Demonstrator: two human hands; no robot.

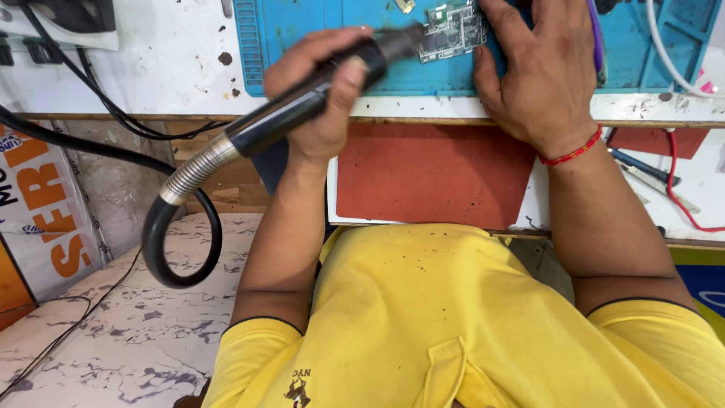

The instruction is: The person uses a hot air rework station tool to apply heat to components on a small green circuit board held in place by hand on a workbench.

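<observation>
My left hand point(321, 91) grips a black hot-air handpiece point(302, 106) with a metal spring collar and a thick black hose point(177, 249) looping down to the left. Its nozzle points at a small circuit board point(453, 32) lying on a blue work mat point(332, 38). My right hand point(540, 72) rests on the mat just right of the board, fingers reaching toward it and holding a thin purple tool point(596, 38). A red thread bracelet point(572, 153) circles that wrist.
The mat lies on a stained white bench point(166, 68) with a wooden front edge. A red pad point(430, 174) sits on a lower shelf. White cable point(668, 53) and red wire point(672, 181) lie right. Black cables trail left over the marble floor point(113, 332).
</observation>
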